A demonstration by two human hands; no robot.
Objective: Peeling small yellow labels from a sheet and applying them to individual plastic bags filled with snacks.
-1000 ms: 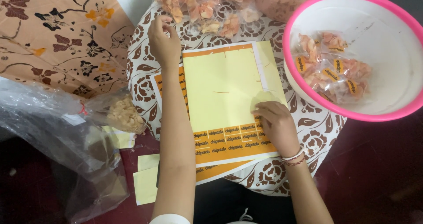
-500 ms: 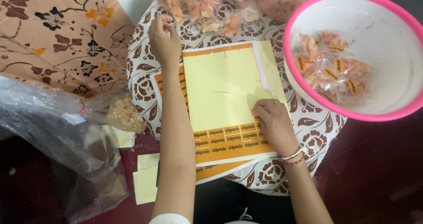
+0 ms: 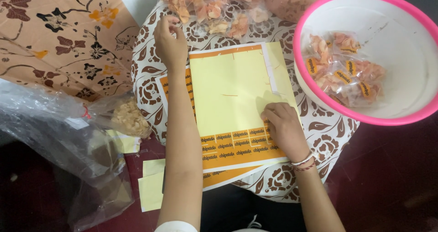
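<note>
pink basin (image 3: 315, 97) cut off (right edge), lower sheets covered

Compared with a second earlier, the right hand (image 3: 285, 129) sits slightly higher on the yellow sticker sheet (image 3: 228, 88), and the pale curl of backing that stood lifted just above its fingers (image 3: 269, 113) now lies flat.

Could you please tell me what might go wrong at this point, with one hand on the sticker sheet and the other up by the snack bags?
The right hand presses the sticker sheet, which overhangs the stool's near edge; it could slide off or crease. The stacked sheets beneath look skewed, so they may shift too. The left hand reaches among loose snack bags heaped at the far edge, and a nudge might tip one off.
</note>
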